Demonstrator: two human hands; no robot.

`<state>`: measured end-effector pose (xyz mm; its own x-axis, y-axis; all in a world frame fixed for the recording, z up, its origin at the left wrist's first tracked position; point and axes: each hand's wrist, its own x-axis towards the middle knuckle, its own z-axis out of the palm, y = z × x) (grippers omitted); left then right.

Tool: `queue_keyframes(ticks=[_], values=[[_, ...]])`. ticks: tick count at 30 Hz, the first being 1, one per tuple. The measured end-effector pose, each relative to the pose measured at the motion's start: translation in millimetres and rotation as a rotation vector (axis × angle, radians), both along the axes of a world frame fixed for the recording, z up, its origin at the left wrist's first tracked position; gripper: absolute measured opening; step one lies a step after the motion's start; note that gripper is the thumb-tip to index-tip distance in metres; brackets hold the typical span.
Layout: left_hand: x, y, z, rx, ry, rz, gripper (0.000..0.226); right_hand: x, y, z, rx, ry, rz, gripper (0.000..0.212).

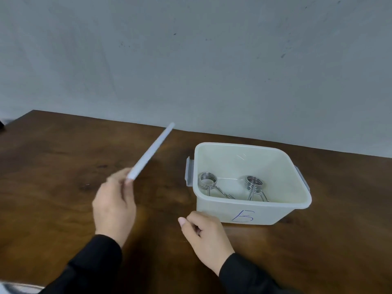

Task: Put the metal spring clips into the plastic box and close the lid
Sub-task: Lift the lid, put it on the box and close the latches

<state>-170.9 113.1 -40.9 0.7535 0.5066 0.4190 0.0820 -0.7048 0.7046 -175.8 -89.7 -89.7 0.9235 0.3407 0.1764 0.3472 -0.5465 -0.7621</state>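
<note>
A white plastic box [252,211] marked with a blue "B" stands open on the table, right of centre. Two metal spring clips lie inside it, one on the left [209,181] and one to the right [253,184]. My left hand [114,206] holds the pale lid [151,150] by its near end. The lid is seen edge-on, raised above the table left of the box. My right hand [204,234] rests loosely curled beside the box's near left corner, with nothing in it.
The dark wooden table [63,166] ends at a grey wall behind the box. Grey latch flaps hang on the box's left side [188,171] and right side [302,177]. Black sleeves cover both forearms.
</note>
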Motion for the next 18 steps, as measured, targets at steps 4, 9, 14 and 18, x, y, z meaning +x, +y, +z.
queue_keyframes(ticks=[4, 9, 14, 18], values=[[-4, 5, 75, -0.047, -0.344, -0.052, 0.017, -1, -9, 69, 0.369, -0.296, -0.030, 0.011], [24, -5, 141, -0.272, -0.508, -0.098, 0.037, 38, -65, 136, 0.401, -0.348, -0.453, 0.052], [50, -59, 163, -0.712, -0.316, -0.423, 0.045, 50, -128, 147, 0.559, -0.146, -0.495, 0.033], [80, -77, 128, -0.836, 0.071, -0.557, 0.033, 47, -161, 129, 0.602, -0.015, -0.661, 0.028]])
